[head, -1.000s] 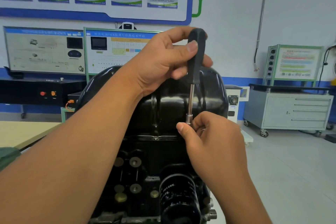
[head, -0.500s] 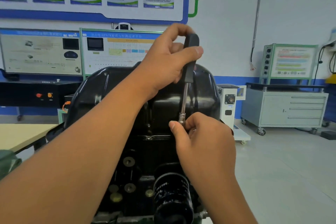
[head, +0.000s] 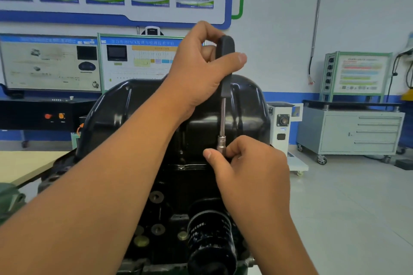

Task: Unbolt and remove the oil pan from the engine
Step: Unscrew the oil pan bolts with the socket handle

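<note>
The glossy black oil pan (head: 138, 105) sits on top of the upturned black engine (head: 169, 185) in front of me. A socket driver (head: 222, 116) with a black handle and a steel shaft stands upright at the pan's near flange. My left hand (head: 196, 73) grips its handle from the left, thumb across the front. My right hand (head: 250, 169) pinches the steel socket at the shaft's lower end, just above the flange. The bolt under the socket is hidden by my fingers. A black oil filter (head: 210, 239) juts out low on the engine.
A pale workbench (head: 24, 165) lies to the left. Training panels (head: 51, 62) stand behind the engine on a dark console. A grey wheeled drawer cabinet (head: 357, 134) stands at the right on the light tiled floor (head: 348, 207), and a small white cart (head: 281, 123) is behind the pan.
My left hand has turned on the handle, its thumb moving across the front. The right hand stays pinched on the socket. The view shifted slightly.
</note>
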Motion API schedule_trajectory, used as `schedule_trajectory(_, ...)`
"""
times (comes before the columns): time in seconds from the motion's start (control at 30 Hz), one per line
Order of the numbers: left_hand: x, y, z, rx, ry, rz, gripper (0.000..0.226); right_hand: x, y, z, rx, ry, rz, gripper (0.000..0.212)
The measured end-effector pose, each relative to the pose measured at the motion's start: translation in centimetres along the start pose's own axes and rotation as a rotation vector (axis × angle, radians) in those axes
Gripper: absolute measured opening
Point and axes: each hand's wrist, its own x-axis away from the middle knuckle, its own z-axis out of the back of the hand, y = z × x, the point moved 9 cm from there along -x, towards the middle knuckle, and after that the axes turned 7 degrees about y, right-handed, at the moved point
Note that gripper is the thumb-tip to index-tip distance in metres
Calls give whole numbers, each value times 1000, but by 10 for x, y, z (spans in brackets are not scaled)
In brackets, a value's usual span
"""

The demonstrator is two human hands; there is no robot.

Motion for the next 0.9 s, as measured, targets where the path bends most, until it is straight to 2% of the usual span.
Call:
schedule_trajectory(0.13,5,5,-12,34,-252,59,20,0,1,-1,17,-8,7,43)
schedule_trajectory(0.23,4,3,-5,160,-315,126,24,-1,1,-3,14,-34,-9,43)
schedule_trajectory(0.37,3,3,-1,170,-201,87,12,-4,6,-3,-31,-37,-48,39)
schedule_trajectory(0.47,-3,1,10,39,76,19,33,-3,6,-1,-45,-9,-49,36)
schedule_trajectory(0.53,-2,0,10,8,120,0,37,-1,4,1,-34,17,-30,39)
schedule_trajectory(0.57,-1,0,7,19,87,8,33,0,2,1,-20,24,-18,40)
schedule_trajectory(0.67,3,1,-8,42,-162,64,16,0,1,0,8,24,6,42)
schedule_trajectory(0.73,4,1,-8,59,-269,95,20,-1,2,-1,14,10,9,43)
schedule_trajectory(0.9,6,3,-1,245,-335,112,18,-2,4,-2,-27,-14,-30,39)
